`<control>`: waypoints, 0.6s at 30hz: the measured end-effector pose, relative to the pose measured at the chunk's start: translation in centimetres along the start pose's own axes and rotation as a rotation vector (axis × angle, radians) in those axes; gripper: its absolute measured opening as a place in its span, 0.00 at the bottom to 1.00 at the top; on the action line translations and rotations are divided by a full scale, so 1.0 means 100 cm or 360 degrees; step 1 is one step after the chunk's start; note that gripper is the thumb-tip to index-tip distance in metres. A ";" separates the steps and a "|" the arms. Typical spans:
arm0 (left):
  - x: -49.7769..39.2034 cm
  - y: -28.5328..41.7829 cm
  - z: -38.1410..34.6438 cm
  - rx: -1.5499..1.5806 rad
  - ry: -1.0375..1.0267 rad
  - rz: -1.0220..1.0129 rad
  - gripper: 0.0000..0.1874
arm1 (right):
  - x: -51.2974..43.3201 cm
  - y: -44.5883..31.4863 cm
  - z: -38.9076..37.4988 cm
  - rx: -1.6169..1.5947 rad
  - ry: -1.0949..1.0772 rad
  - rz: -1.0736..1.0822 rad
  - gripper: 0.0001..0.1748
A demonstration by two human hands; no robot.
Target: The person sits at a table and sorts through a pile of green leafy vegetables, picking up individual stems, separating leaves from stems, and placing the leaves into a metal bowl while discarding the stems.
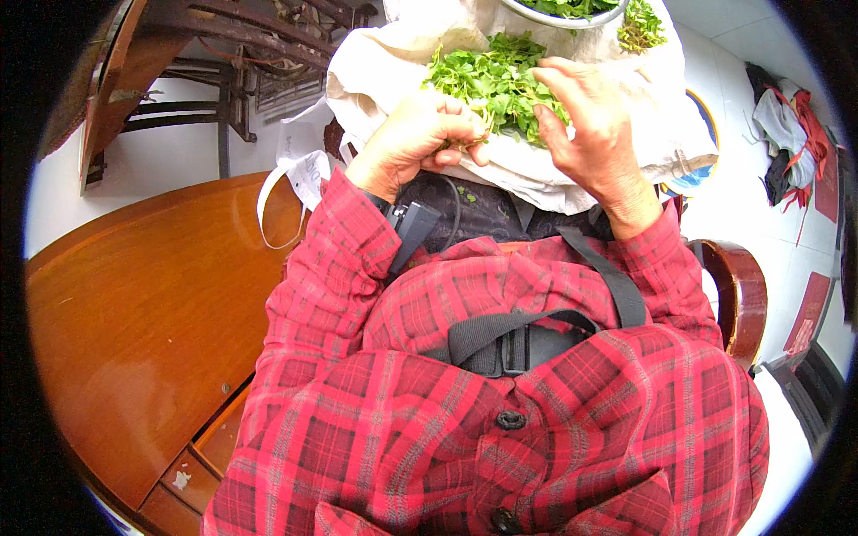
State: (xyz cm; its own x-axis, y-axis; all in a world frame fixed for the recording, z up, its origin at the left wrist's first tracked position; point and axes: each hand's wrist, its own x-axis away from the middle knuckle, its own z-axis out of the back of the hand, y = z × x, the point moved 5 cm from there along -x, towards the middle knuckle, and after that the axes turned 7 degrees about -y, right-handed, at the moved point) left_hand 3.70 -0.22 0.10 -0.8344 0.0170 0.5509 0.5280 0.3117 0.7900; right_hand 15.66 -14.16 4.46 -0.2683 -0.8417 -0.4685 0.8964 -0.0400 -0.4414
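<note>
A loose pile of leafy greens (pixel 496 80) lies on a whitish cloth sack (pixel 375 74) in front of me. At the pile's near left side, my left hand (pixel 425 134) has its fingers curled around the stems of some greens. My right hand (pixel 590 120) is at the pile's right side, thumb and fingers apart, with nothing visible between them. Beyond the pile, a round metal-rimmed bowl (pixel 570 20) contains more greens. A smaller bunch of greens (pixel 641 30) with brownish ends rests on the sack right of the bowl.
A brown wooden table (pixel 154 288) curves along my left. Dark wooden furniture (pixel 231 100) stands at the upper left, near a white bag (pixel 305 171) with a loop handle. To my right are a wooden chair part (pixel 737 295) and a heap of cloths (pixel 787 134) on the tiled floor.
</note>
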 end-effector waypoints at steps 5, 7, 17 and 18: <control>-0.001 0.001 -0.007 0.0113 -0.0177 0.0017 0.08 | 0.000 -0.023 -0.021 -0.0335 -0.0191 0.0358 0.24; -0.002 -0.002 -0.005 0.0170 -0.0176 0.0013 0.08 | 0.002 -0.017 -0.024 -0.0328 -0.0277 0.0201 0.23; -0.003 0.003 0.022 0.0276 0.0401 -0.0326 0.09 | 0.015 0.003 -0.032 -0.1070 -0.0346 -0.0426 0.29; -0.002 0.005 0.018 0.0257 0.0358 -0.0366 0.09 | 0.014 0.003 -0.031 -0.1050 -0.0341 -0.0415 0.30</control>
State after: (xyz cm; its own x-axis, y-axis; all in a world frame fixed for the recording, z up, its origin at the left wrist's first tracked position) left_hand 3.88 1.66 -0.07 -0.8632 -0.2749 0.4235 0.2839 0.4293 0.8574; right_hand 14.44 -13.70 1.28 -0.3085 -0.9384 -0.1558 0.3968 0.0220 -0.9177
